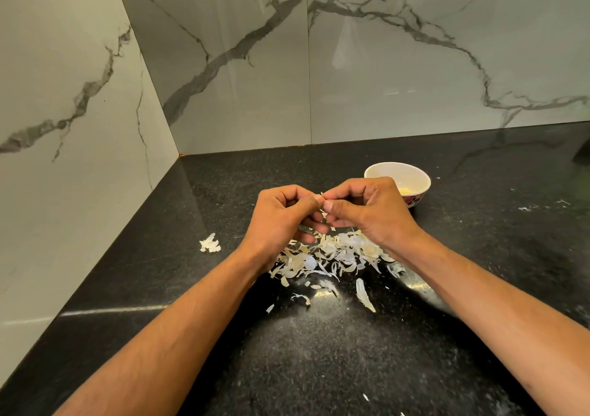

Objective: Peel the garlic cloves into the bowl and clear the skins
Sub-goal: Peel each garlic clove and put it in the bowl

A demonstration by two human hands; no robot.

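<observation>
A: Where is the garlic clove (323, 203)?

B: Pinched between both hands, above the pile of skins (332, 257). The left hand (281, 221) and the right hand (367, 214) have curled fingers tight on it.

A: Is it hard to hold?

B: I think so. It is tiny and light, maybe slippery. The skin is thin and tears easily, so pull at a loose tip.

A: And the bowl (412, 179)?

B: Just behind the right hand on the black counter (223, 192)
</observation>
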